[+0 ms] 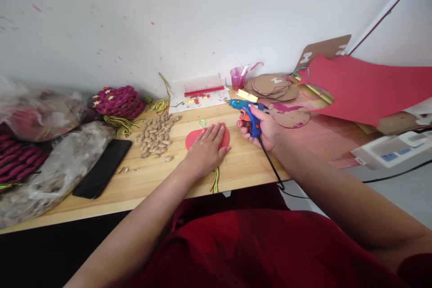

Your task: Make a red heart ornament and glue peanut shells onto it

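Note:
My left hand (209,146) lies flat, fingers stretched out, on a red paper cutout (193,137) on the wooden table. A green loop (202,123) sticks out above the cutout, and a yellow-green tassel (216,181) hangs from below it toward the table's front edge. In my right hand (261,128) is a blue glue gun (255,125), held just above the table with its nozzle pointing left. The fingers wrap round its handle near the orange trigger. Its black cord runs down past the table edge. Most of the cutout's middle is hidden under my left hand.
Peanuts (155,137) are heaped left of the cutout, beside a black phone (102,168) and plastic bags (67,157). Behind are a purple peanut-covered piece (119,102), star confetti on white paper (178,107) and a pink cup (238,79). Cardboard shapes (270,85), red paper (367,83) and a power strip (394,150) lie right.

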### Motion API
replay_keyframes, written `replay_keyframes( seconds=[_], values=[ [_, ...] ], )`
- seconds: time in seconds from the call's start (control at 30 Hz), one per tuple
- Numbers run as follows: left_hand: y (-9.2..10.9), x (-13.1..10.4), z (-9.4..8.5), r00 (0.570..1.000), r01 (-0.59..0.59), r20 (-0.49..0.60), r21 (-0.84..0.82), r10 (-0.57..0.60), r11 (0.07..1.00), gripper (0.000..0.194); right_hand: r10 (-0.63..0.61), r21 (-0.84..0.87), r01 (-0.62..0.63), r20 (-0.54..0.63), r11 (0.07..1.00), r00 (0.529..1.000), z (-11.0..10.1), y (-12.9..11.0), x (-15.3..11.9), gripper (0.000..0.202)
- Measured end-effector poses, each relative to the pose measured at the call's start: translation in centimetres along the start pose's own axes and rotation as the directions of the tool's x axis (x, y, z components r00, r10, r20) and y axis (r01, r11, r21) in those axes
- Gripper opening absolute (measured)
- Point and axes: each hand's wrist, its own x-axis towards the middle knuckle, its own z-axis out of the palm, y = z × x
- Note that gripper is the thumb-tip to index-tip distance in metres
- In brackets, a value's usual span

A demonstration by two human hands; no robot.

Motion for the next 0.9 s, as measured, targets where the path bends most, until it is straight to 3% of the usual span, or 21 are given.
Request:
replay_keyframes(
  seconds=[0.23, 0.4, 0.63, 0.9],
  values=[
    [1.0, -1.1, 0.2, 1.0, -0.008, -0.02, 0.088, 0.01, 0.996, 0.06, -0.004, 0.005, 0.004, 0.01, 1.0, 1.0, -0.2, 0.1, 0.0, 0.041],
    [0.9, -2.3, -0.3, 0.997, -0.082, 0.01, 0.026, 0.082, 0.996, 0.055, -0.001, -0.001, 0.001, 0.006, 1.0, 1.0, -0.1, 0.1, 0.1, 0.041],
    [-0.3, -0.2, -1.9, 0.999, -0.006, 0.053, -0.079, 0.01, 0.997, 0.063, 0.006, -0.024, -0.006, 0.0, 1.0, 1.0, 0.0, 0.0, 0.0, 0.044],
    [0.5, 1.1, -0.8, 0.998, 0.066, 0.024, -0.052, -0.065, 0.996, 0.071, -0.017, -0.023, 0.018, 0.013, 1.0, 1.0, -0.1, 0.2, 0.1, 0.044]
  ],
)
